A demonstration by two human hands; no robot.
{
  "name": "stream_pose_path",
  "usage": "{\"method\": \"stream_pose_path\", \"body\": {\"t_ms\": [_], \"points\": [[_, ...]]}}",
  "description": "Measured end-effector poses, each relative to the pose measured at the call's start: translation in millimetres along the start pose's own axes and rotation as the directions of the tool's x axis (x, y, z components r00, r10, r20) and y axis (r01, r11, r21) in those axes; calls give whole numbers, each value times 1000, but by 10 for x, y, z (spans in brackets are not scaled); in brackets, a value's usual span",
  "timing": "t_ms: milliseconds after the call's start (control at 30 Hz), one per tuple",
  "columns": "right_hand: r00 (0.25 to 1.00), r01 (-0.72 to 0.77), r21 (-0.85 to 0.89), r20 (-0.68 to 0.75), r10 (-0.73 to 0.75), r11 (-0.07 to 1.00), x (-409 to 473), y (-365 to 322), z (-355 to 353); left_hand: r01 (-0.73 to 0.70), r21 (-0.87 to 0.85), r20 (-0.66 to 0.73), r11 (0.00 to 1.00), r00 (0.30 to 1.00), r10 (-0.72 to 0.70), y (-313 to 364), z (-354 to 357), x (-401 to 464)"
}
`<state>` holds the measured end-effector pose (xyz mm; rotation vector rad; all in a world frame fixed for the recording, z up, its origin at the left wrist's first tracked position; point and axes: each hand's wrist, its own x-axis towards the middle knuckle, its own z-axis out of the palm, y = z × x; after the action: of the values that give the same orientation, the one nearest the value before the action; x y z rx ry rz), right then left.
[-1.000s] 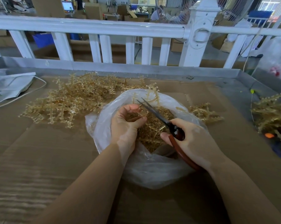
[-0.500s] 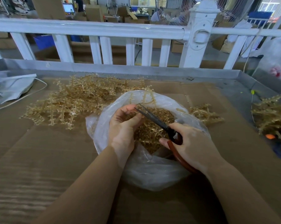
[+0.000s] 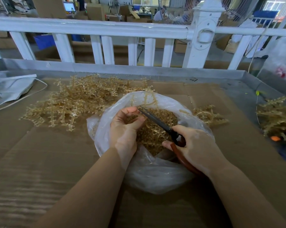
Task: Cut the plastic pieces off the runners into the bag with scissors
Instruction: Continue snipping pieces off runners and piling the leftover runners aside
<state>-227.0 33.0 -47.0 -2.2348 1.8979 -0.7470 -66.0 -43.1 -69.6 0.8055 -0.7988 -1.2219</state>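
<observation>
A clear plastic bag (image 3: 149, 175) lies open on the cardboard, with a heap of small tan cut pieces (image 3: 155, 137) inside. Over its mouth my left hand (image 3: 125, 129) curls round a tan runner, which is mostly hidden in the palm. My right hand (image 3: 195, 147) grips red-handled scissors (image 3: 157, 120); the dark blades point up-left and their tips meet the left fingers. A runner stub (image 3: 149, 97) sticks up behind the bag's far rim. A pile of whole tan runners (image 3: 70, 104) lies to the left of the bag.
More tan runners lie right of the bag (image 3: 208, 115) and at the right edge (image 3: 277, 116). A grey sheet and a white cord (image 3: 9, 88) sit far left. A white railing (image 3: 106, 30) and a metal rim (image 3: 122, 69) bound the far side of the table.
The scissor blades have swung left and closed toward my left fingers. My left hand has curled tighter round the runner.
</observation>
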Motion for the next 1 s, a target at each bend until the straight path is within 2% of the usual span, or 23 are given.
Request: {"method": "stream_pose_path", "body": {"t_ms": [433, 767, 1000], "points": [[1000, 14, 15, -5, -14, 1000, 11, 21, 14, 40, -14, -15, 999, 999, -40, 21, 25, -11], [999, 22, -51, -37, -24, 998, -11, 0, 28, 78, -21, 0, 997, 997, -78, 39, 33, -27], [1000, 14, -58, 1, -14, 998, -11, -3, 9, 37, -15, 20, 999, 999, -37, 23, 29, -30]]}}
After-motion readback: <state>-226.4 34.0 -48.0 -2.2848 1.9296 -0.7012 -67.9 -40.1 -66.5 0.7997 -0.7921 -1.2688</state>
